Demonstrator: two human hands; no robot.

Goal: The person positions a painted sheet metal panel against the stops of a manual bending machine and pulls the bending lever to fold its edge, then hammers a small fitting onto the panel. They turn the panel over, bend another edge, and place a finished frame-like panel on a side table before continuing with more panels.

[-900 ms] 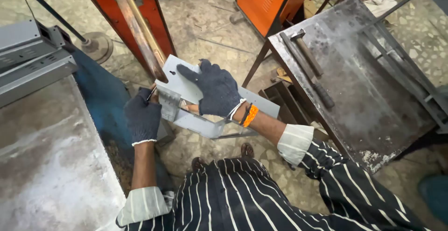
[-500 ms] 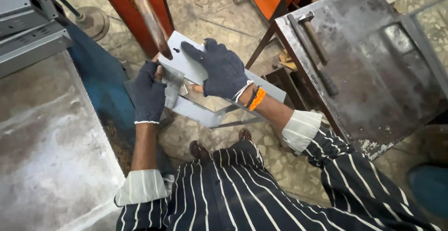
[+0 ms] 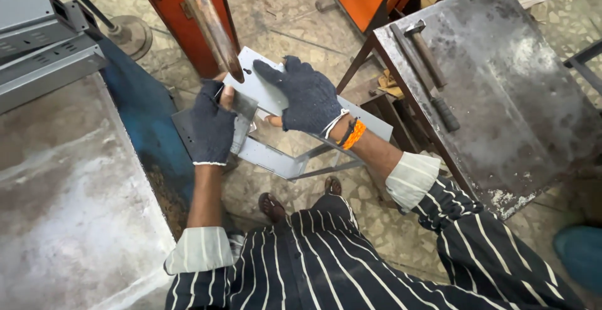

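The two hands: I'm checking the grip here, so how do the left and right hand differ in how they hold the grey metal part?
The left hand clamps the grey metal part at its near-left end, fingers curled; the right hand lies spread over the part's upper flat face. The right wrist carries an orange band; the left wrist is bare. Both wear dark knitted gloves and touch the same part.
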